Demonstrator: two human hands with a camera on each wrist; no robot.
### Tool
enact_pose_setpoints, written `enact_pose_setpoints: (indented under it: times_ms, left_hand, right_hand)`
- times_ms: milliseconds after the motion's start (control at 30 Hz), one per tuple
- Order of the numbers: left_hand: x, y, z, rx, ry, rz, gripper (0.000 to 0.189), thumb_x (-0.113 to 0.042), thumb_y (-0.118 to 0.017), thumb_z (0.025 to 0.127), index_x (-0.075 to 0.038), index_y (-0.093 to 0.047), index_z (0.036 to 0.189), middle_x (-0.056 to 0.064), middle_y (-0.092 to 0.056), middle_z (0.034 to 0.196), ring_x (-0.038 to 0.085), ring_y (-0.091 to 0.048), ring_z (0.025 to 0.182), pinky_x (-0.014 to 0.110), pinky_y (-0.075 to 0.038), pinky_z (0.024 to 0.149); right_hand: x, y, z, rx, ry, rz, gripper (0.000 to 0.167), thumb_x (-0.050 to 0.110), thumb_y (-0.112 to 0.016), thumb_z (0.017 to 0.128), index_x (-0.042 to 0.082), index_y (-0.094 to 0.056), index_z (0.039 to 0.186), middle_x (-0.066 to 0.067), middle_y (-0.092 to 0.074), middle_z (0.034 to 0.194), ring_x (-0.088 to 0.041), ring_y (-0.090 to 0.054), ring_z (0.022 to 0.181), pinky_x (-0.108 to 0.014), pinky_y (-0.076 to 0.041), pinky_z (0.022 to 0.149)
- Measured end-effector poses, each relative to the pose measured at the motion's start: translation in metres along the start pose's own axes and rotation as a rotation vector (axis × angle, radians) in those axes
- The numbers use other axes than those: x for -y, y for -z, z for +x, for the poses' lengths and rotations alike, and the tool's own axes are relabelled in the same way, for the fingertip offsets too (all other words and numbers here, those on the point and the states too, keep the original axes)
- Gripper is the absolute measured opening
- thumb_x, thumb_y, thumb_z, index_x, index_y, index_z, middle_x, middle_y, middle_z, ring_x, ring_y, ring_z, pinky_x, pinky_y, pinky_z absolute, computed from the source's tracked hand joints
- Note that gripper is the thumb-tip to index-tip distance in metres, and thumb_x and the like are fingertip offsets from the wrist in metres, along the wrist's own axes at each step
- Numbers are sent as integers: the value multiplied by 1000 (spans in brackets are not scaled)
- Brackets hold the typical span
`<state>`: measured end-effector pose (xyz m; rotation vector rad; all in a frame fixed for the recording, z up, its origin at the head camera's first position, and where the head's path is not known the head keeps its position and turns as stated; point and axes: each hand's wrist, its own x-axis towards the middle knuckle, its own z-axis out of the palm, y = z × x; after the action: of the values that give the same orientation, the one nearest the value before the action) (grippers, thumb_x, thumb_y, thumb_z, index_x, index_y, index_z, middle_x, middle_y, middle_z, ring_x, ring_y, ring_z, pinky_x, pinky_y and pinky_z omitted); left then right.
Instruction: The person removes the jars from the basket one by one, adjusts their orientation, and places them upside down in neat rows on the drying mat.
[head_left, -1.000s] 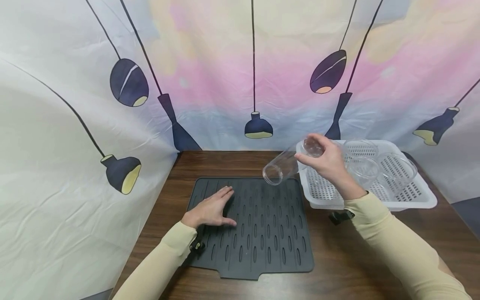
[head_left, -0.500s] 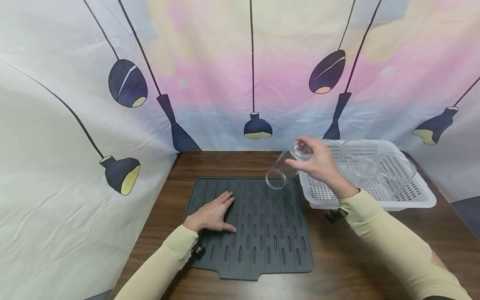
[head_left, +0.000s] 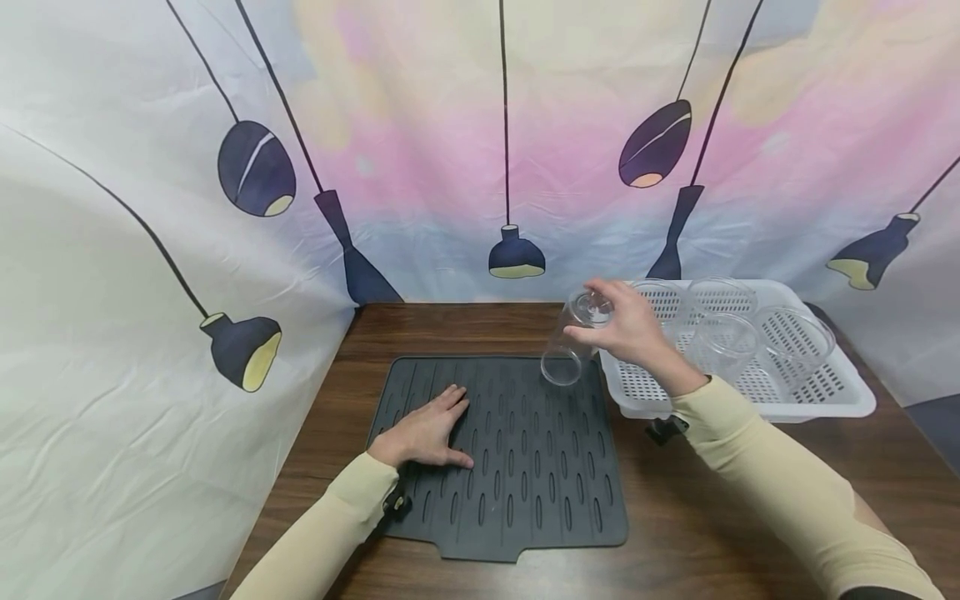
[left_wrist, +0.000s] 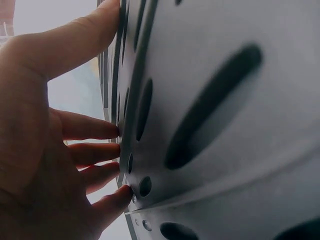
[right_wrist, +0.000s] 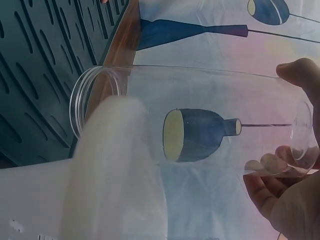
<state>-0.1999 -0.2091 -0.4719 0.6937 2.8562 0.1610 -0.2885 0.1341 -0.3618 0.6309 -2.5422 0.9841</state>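
Jar (right_wrist: 210, 100): ridged rim (right_wrist: 77, 105) clearest from right wrist

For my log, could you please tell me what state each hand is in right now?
Left hand: open, touching the dark mat.
Right hand: closed, holding a clear container.

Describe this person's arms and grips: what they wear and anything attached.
Plain pale-yellow sleeves cover the forearms, the left sleeve and right sleeve both ending at the wrist. A small black device sits at the left wrist, another at the right. The left grip and right grip are bare; no gloves or rings show.
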Motion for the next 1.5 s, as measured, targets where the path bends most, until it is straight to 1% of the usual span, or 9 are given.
enact_pose_setpoints:
  times_ms: [233, 367, 500, 600, 767, 933, 1233, 1500]
  left_hand:
    - [-1, -1, 0, 2, 0, -3, 105, -66, -72, 75, -2, -37, 149, 14, -23, 161, 29, -18, 150, 48, -30, 115]
    - [-1, 0, 1, 1, 2, -4, 104, -66, -72, 75, -2, -38, 149, 14, -23, 161, 29, -18, 150, 48, -31, 115]
    - [-1, 0, 0, 1, 2, 1, 104, -66, -72, 75, -2, -37, 149, 13, -22, 161, 29, -18, 150, 48, -31, 115]
    - [0, 0, 0, 0, 1, -4, 105, -66, -72, 75, -2, -37, 150, 13, -22, 161, 29, -18, 150, 48, -30, 116]
    - [0, 1, 0, -7, -2, -18, 105, -65, -73, 74, -2, -37, 150, 13, -22, 161, 29, -18, 150, 48, -30, 116]
    - [0, 1, 0, -8, -2, -18, 104, -65, -73, 75, -2, -37, 150, 13, -22, 161, 29, -17, 150, 48, -29, 116]
    - [-1, 0, 0, -4, 0, -12, 104, -65, -72, 75, -2, -37, 150, 13, -21, 161, 29, -17, 150, 48, -29, 116]
    - [0, -2, -1, -5, -4, -12, 103, -65, -72, 76, -2, -37, 150, 14, -21, 161, 29, -17, 150, 48, -29, 116]
  right_hand:
    - [-2, -3, 3, 39, 27, -14, 76, 40, -86, 68, 5, -59, 129, -17, -61, 119, -32, -59, 101, -50, -48, 85]
    - [-3, -5, 5, 71, 13, -28, 77, 43, -85, 68, 7, -58, 131, -15, -61, 117, -32, -59, 101, -51, -48, 85]
    - [-3, -6, 8, 92, 6, -32, 74, 42, -85, 69, 8, -58, 130, -16, -61, 115, -33, -59, 101, -51, -48, 85]
    - [-3, -8, 9, 100, 9, -27, 73, 41, -85, 70, 8, -59, 129, -16, -61, 114, -33, -59, 100, -50, -48, 85]
    - [-2, -10, 11, 122, 12, -31, 74, 43, -84, 70, 8, -59, 130, -15, -62, 112, -32, -59, 97, -49, -49, 83]
    - [0, -13, 13, 139, 15, -53, 75, 44, -83, 70, 8, -58, 131, -15, -62, 114, -33, -59, 98, -49, -48, 83]
    - [0, -17, 13, 167, -4, -83, 78, 46, -83, 70, 9, -57, 133, -16, -61, 119, -33, -59, 103, -51, -46, 86]
    - [-1, -21, 13, 173, -4, -79, 79, 47, -83, 70, 9, -57, 134, -15, -61, 120, -33, -58, 105, -52, -45, 88]
